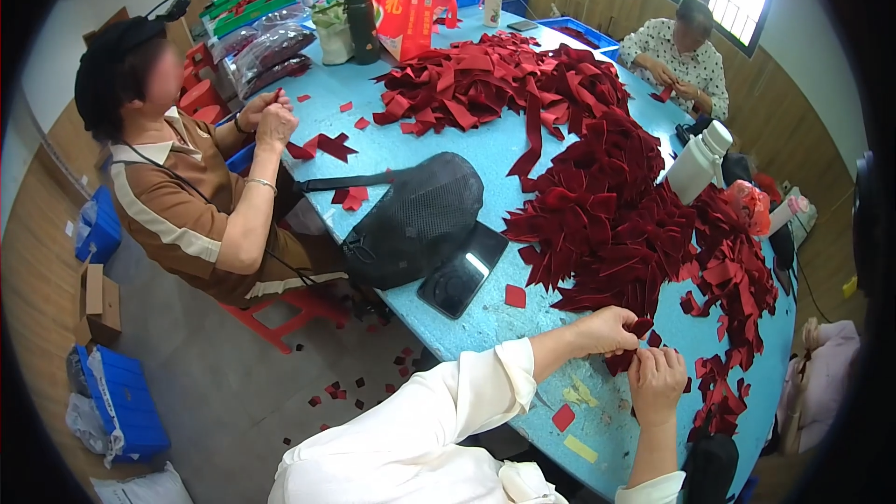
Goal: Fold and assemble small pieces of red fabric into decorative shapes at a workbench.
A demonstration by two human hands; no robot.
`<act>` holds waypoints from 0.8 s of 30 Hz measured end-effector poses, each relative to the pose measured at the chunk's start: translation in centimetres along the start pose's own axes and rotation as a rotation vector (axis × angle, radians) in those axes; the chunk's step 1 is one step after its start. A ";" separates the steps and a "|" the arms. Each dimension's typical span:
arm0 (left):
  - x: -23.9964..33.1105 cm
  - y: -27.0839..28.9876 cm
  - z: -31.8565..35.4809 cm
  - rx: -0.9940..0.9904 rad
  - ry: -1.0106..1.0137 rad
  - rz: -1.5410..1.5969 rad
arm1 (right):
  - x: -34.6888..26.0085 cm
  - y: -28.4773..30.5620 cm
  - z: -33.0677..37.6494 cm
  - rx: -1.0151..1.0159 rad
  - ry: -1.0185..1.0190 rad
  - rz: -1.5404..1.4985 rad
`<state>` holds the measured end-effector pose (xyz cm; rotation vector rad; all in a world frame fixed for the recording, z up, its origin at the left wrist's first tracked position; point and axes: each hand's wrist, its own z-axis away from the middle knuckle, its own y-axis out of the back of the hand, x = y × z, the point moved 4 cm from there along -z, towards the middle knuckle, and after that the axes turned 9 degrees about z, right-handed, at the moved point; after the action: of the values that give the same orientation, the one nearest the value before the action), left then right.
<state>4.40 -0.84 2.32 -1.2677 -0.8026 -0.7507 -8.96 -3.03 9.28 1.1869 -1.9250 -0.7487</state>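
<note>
My left hand (pixel 605 330) comes in over the near table edge, its thumb and fingers pinching a dark red fabric piece (pixel 640 327). Close beside it is my right hand (pixel 657 383), fingers curled together at the same fabric; how much of it they grip is partly hidden. Just beyond both hands rises a big heap of dark red velvety fabric pieces (pixel 607 215). A small red square (pixel 563 417) and yellow paper scraps (pixel 581 449) lie on the tabletop next to my right forearm.
On the blue table (pixel 448 336) are a black mesh bag (pixel 425 215), a phone (pixel 464 269), a white bottle (pixel 695 163) and another red heap (pixel 504 84). One person (pixel 187 159) works at the left, another (pixel 686 51) at the far right. Blue crates (pixel 126 401) stand on the floor.
</note>
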 end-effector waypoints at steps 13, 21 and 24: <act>1.3 0.2 0.4 -0.056 0.145 -0.018 | 1.1 -0.8 -0.3 -0.199 0.282 0.175; 0.3 -1.9 -0.4 -0.075 0.056 -0.287 | 5.6 -2.2 2.3 -0.778 -0.962 -0.835; 0.0 -2.1 -0.3 -0.105 -0.080 -0.404 | 5.8 -4.1 4.4 -0.804 -1.133 -1.000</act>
<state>2.67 -1.40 3.39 -1.2487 -1.1151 -1.0815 -12.37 -9.55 5.34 1.1964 -1.2380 -2.8572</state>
